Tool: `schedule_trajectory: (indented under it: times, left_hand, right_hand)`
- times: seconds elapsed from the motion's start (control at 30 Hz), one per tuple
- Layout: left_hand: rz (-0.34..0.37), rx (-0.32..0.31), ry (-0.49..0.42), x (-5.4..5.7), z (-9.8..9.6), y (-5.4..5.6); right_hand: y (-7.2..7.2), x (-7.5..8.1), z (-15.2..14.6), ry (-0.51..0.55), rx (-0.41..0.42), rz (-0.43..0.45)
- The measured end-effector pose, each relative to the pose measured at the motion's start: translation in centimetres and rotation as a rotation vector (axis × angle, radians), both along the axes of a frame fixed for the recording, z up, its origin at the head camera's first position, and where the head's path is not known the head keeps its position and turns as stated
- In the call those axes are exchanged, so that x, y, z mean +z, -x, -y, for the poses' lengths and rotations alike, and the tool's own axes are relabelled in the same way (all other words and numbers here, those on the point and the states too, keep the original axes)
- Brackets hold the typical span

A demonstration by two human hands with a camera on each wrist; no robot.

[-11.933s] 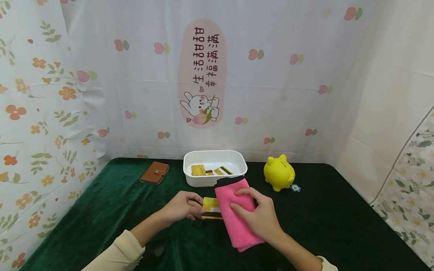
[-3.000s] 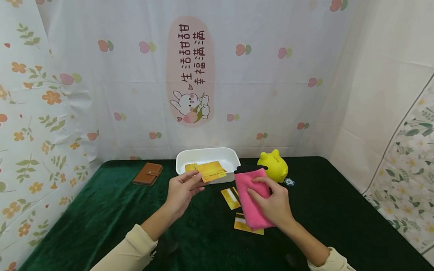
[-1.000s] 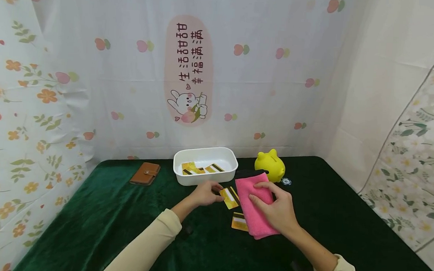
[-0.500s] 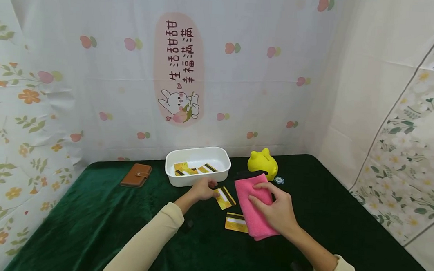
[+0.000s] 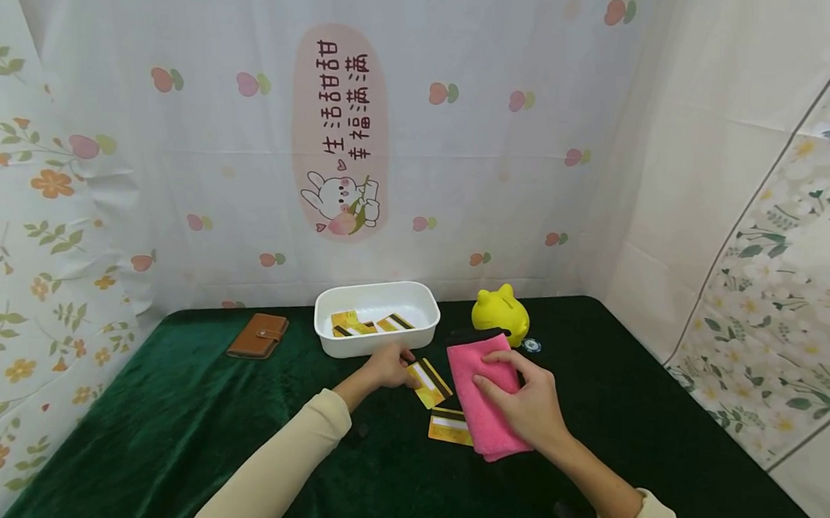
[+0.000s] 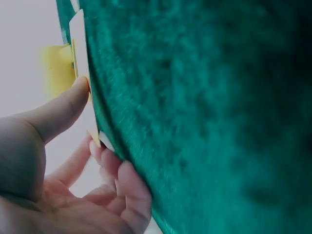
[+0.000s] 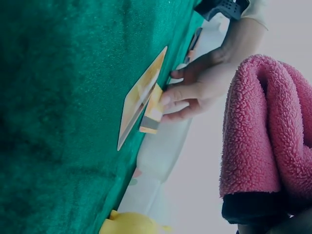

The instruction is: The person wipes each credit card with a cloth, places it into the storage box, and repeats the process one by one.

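Observation:
My left hand (image 5: 390, 366) pinches the near-left part of a gold bank card (image 5: 431, 385) with a dark stripe and a white strip. In the left wrist view the thumb presses one face of the card, with the fingertips at its lower edge. A second bank card (image 5: 448, 430) lies flat on the green cloth just nearer, partly covered in the head view. With thumb and fingers my right hand (image 5: 530, 402) grips a folded pink towel (image 5: 480, 423) with a black edge, held above the table. In the right wrist view the towel (image 7: 251, 141) fills the right side.
A white tray (image 5: 378, 290) with several gold cards stands behind my left hand. At the back left lies a brown wallet (image 5: 257, 337). A yellow piggy bank (image 5: 501, 314) and a poker chip (image 5: 532, 345) are beyond the towel. Green velvet (image 5: 236, 437) covers the table.
Since three seconds ago, the card in my left hand went into the tray, and that hand came to another card on the table, which has shifted slightly nearer. The right hand keeps the towel.

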State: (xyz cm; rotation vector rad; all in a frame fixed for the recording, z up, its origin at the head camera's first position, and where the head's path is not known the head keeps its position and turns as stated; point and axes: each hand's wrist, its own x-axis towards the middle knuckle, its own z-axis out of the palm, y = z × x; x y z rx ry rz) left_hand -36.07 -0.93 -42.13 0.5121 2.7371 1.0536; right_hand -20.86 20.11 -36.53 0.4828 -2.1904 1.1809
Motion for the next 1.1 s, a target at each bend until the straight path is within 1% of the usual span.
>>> schedule_trajectory:
  times: [0.1, 0.23, 0.33, 0.5, 0.63, 0.83, 0.9, 0.97, 1.1]
  left_hand:
    - [-0.014, -0.03, -0.041, 0.4, 0.7, -0.3]
    - [-0.015, -0.033, -0.122, 0.3, 1.7, -0.6]
    - [0.007, -0.034, -0.172, 0.1, 2.5, -0.8]
    - [0.046, -0.077, -0.194, 0.2, 3.8, -1.4]
    - [0.097, -0.132, -0.245, 0.5, 4.5, -2.3]
    - [0.172, -0.189, -0.356, 0.8, 5.3, -4.2]
    - [0.182, -0.19, -0.386, 0.8, 5.6, -4.7]
    - [0.189, -0.175, -0.419, 0.7, 5.8, -5.2]
    - [0.206, -0.108, -0.492, 0.7, 6.5, -6.0]
  right_hand:
    - [-0.1, 0.0, 0.1, -0.002, -0.002, 0.009]
    - [-0.2, 0.1, 0.3, 0.0, 0.008, 0.012]
    - [-0.3, 0.2, 0.6, 0.008, 0.025, 0.015]
    - [-0.5, 0.3, 1.1, 0.024, 0.051, 0.032]
    - [-0.6, 0.2, 1.4, 0.024, 0.061, 0.039]
    - [-0.6, 0.1, 1.8, 0.02, 0.068, 0.043]
    - [-0.6, 0.1, 2.1, 0.018, 0.081, 0.05]
    - [-0.6, 0.0, 2.3, 0.018, 0.095, 0.059]
    - [-0.5, 0.0, 3.0, 0.024, 0.123, 0.069]
